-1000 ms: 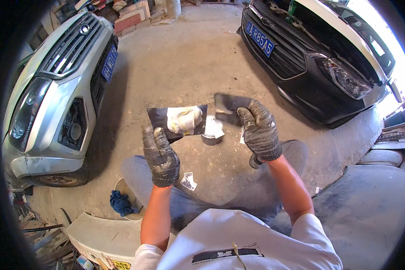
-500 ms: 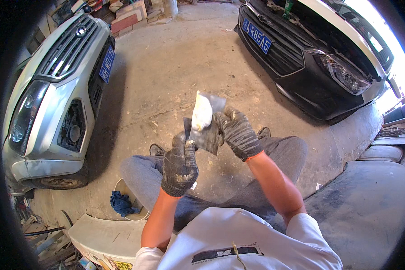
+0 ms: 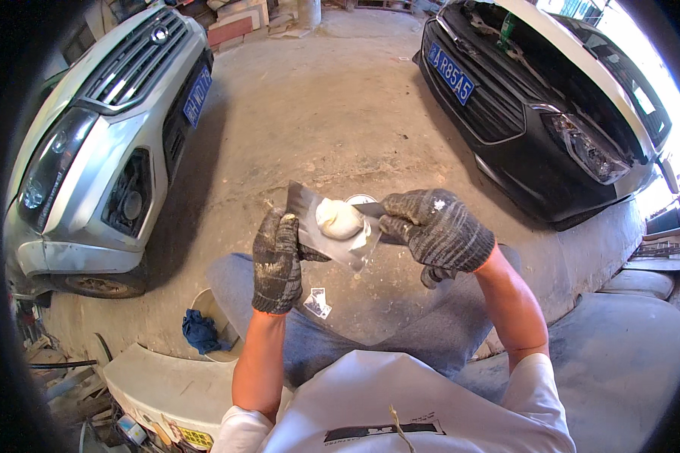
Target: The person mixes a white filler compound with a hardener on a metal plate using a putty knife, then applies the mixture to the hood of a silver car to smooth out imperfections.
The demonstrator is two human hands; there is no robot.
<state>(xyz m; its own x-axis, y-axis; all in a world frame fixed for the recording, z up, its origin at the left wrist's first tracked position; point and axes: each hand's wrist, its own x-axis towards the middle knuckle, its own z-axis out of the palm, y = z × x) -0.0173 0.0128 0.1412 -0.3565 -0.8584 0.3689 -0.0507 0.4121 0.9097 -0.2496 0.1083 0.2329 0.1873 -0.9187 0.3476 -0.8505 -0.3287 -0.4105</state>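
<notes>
My left hand [image 3: 276,260], in a dark knitted glove, grips a thin grey putty spreader [image 3: 302,202] by its edge. A rounded lump of creamy white putty [image 3: 340,220] sits on that flat sheet, with smears toward its right side. In my gloved right hand [image 3: 442,230] is a second, darker scraper [image 3: 370,211], pinched between thumb and fingers. Its blade reaches left to the putty's right edge; whether it touches is hard to tell. White specks mark the right glove. Behind the tools, part of a round white rim [image 3: 360,198] shows.
A silver car [image 3: 91,189] stands at left, a black-fronted car [image 3: 536,128] at right. A small printed paper [image 3: 317,303] lies between my legs. Beside my left knee is a bucket with a blue cloth [image 3: 200,331]. Car panels [image 3: 582,355] lie lower right.
My hands have moved apart, the right one outward to the right. The left spreader is now turned flatter, with the putty lump gathered on it. The view has shifted slightly.
</notes>
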